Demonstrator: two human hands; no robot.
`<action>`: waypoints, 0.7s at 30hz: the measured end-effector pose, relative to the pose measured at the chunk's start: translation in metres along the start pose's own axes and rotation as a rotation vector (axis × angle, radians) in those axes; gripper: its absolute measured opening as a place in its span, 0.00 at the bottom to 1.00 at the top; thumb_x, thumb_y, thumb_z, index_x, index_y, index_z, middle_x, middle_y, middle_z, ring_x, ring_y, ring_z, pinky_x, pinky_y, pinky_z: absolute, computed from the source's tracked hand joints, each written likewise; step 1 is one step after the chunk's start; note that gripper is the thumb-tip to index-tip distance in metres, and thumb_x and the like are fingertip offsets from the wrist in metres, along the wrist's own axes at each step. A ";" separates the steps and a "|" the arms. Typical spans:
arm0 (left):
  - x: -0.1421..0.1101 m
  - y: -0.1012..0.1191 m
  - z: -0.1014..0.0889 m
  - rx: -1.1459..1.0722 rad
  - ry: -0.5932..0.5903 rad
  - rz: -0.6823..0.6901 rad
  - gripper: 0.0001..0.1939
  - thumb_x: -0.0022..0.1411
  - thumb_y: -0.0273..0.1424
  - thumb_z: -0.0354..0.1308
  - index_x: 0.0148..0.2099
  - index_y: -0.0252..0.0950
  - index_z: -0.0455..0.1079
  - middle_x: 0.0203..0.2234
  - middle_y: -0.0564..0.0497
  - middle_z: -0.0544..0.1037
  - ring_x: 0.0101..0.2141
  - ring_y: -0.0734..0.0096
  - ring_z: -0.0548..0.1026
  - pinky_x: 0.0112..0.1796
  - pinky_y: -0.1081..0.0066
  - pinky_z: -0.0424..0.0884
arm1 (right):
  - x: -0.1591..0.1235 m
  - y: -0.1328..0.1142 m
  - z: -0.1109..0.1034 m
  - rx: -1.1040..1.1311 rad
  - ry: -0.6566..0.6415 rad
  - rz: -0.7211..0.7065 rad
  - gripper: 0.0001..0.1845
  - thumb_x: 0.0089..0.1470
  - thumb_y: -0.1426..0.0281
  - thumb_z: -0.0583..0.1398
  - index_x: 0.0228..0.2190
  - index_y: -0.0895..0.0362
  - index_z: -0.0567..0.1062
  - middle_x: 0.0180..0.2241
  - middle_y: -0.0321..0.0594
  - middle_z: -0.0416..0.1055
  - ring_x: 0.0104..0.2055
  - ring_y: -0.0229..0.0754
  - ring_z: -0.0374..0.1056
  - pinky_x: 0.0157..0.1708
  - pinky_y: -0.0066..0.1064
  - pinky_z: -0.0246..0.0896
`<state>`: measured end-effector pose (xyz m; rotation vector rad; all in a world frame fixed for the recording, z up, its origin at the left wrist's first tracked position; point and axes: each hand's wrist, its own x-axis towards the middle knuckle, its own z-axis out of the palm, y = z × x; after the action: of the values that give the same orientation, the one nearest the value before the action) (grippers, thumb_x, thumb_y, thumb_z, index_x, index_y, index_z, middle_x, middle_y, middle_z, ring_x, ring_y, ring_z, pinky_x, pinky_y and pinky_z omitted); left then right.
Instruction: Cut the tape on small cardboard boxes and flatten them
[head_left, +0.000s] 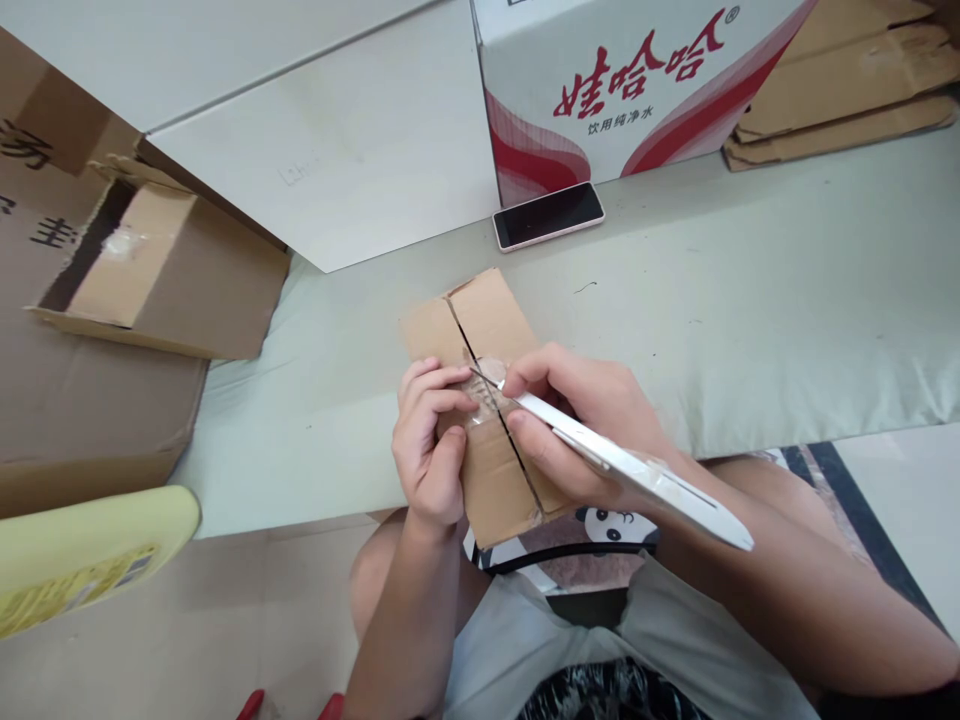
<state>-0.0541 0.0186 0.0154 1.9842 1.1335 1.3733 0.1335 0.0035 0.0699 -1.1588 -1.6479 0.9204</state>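
A small brown cardboard box (499, 490) lies at the front edge of the pale green surface, its two top flaps meeting at a dark seam. Clear tape (487, 395) crosses the middle of that seam. My left hand (431, 440) grips the box from the left, fingers curled over the top near the tape and thumb against the flap. In my right hand (581, 420) is a white utility knife (630, 465), held like a pen. Its thin blade points left, with the tip at the tape beside my left fingertips.
A phone (549, 216) lies before a white and red carton (637, 95). Flattened cardboard (847, 90) is stacked at the back right. White panels (322, 140) stand behind; an opened cardboard box (210, 265) is at left. A yellow-green container (97, 550) sits front left.
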 end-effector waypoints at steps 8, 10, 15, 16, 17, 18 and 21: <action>0.001 0.000 0.000 -0.013 0.004 0.008 0.07 0.66 0.31 0.53 0.38 0.42 0.73 0.45 0.50 0.82 0.54 0.57 0.73 0.63 0.50 0.63 | -0.001 0.000 0.000 -0.010 0.004 -0.011 0.03 0.56 0.71 0.59 0.35 0.52 0.68 0.23 0.29 0.69 0.23 0.33 0.60 0.26 0.26 0.55; 0.001 0.000 0.000 -0.002 0.006 0.010 0.08 0.66 0.31 0.53 0.38 0.42 0.73 0.45 0.50 0.82 0.53 0.56 0.74 0.63 0.49 0.63 | -0.001 0.000 0.000 -0.010 0.003 -0.001 0.03 0.56 0.71 0.59 0.34 0.52 0.68 0.23 0.30 0.70 0.23 0.33 0.60 0.26 0.26 0.55; 0.000 0.001 0.000 0.011 0.008 -0.002 0.08 0.66 0.31 0.52 0.38 0.42 0.72 0.45 0.50 0.82 0.53 0.56 0.74 0.62 0.48 0.64 | -0.001 0.001 0.000 0.000 0.004 -0.020 0.04 0.56 0.71 0.59 0.34 0.52 0.68 0.24 0.30 0.70 0.22 0.32 0.60 0.26 0.26 0.55; 0.000 0.001 0.000 0.011 0.008 -0.003 0.08 0.66 0.31 0.52 0.38 0.42 0.72 0.45 0.50 0.82 0.54 0.56 0.74 0.62 0.48 0.64 | -0.001 0.001 0.000 -0.002 0.005 -0.026 0.04 0.56 0.71 0.59 0.34 0.52 0.68 0.24 0.30 0.70 0.23 0.32 0.60 0.26 0.26 0.55; 0.001 0.001 0.000 0.015 0.008 -0.002 0.08 0.66 0.32 0.52 0.38 0.42 0.72 0.45 0.49 0.82 0.54 0.55 0.74 0.62 0.48 0.64 | -0.001 0.002 0.000 -0.004 0.007 -0.028 0.04 0.56 0.71 0.59 0.35 0.52 0.68 0.24 0.30 0.70 0.23 0.32 0.60 0.26 0.26 0.55; 0.001 0.001 0.001 0.021 0.007 0.000 0.08 0.66 0.32 0.52 0.38 0.42 0.72 0.45 0.49 0.82 0.54 0.55 0.74 0.62 0.48 0.64 | -0.001 0.002 0.001 -0.005 0.007 -0.027 0.04 0.56 0.71 0.59 0.35 0.52 0.68 0.25 0.30 0.71 0.23 0.32 0.60 0.26 0.26 0.55; 0.001 0.001 0.001 0.027 0.007 0.005 0.08 0.67 0.33 0.52 0.38 0.42 0.72 0.45 0.49 0.81 0.53 0.55 0.74 0.63 0.47 0.64 | -0.002 0.003 0.002 -0.001 0.006 -0.017 0.04 0.56 0.71 0.59 0.35 0.52 0.68 0.24 0.29 0.70 0.23 0.33 0.60 0.26 0.26 0.56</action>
<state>-0.0529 0.0192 0.0160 2.0042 1.1571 1.3746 0.1333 0.0027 0.0660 -1.1455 -1.6514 0.9050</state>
